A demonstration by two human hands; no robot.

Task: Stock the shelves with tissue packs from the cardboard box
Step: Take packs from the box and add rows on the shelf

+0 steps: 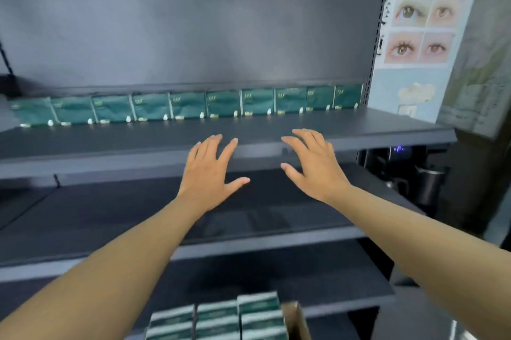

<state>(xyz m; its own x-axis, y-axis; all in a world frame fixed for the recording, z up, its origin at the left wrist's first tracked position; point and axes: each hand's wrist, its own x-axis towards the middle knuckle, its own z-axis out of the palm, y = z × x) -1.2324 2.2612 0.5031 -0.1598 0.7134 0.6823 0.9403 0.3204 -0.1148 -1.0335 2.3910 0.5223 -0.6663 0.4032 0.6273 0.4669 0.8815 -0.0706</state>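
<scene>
Several dark green tissue packs (pixel 188 108) stand in one row along the back of the upper grey shelf (pixel 359 132). More green and white tissue packs (pixel 218 317) fill the cardboard box (pixel 297 320) at the bottom of the view. My left hand (pixel 211 171) and my right hand (pixel 312 165) are stretched out side by side in front of the upper shelf's front edge. Both have fingers spread and straight and hold nothing.
Two lower grey shelves (pixel 262 245) sit below the hands. A poster with eye pictures (pixel 420 32) stands to the right of the shelf unit. Dark equipment with a small blue light (pixel 399 149) sits at the right, below the upper shelf.
</scene>
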